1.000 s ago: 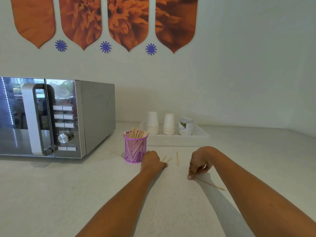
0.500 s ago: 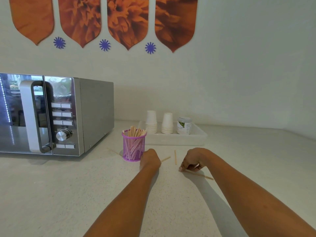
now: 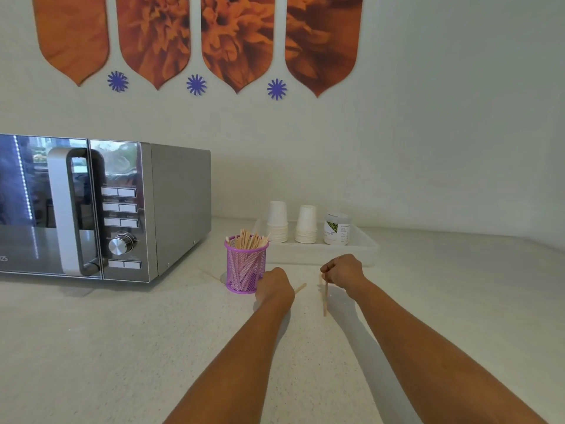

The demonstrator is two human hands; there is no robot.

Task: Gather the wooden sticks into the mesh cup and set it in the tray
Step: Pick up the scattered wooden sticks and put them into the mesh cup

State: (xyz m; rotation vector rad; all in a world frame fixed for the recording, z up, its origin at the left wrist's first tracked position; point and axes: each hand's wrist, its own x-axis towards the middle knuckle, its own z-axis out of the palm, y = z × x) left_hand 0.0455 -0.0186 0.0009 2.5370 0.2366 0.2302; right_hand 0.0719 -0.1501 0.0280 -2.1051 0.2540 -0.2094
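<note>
While the right hand (image 3: 344,270) had its fingers curled shut around one wooden stick (image 3: 325,296), pinched near the top so it hung nearly upright with its lower end close to the counter (image 3: 122,347), the left hand (image 3: 273,286) was fisted over another stick (image 3: 300,288), whose end poked out to the right of the knuckles. Whether that one was properly gripped or just covered, I couldn't tell. A third stick (image 3: 209,274) lay flat beyond the purple mesh cup (image 3: 245,267), on the far side from both hands.

The cup sat just left of the left fingers, already bristling with sticks, and the white tray (image 3: 363,244) was right behind the right hand, holding two stacks of paper cups (image 3: 277,221) and a small jar (image 3: 337,229).

My take: best to bring both sticks over the rim end-first and drop them vertically, since the cup looked crowded and a slanted one could snag on the others or tip it. Don't forget the stray one on the left.

As for writing, the jar label and microwave (image 3: 107,206) button text were too blurry to read.
</note>
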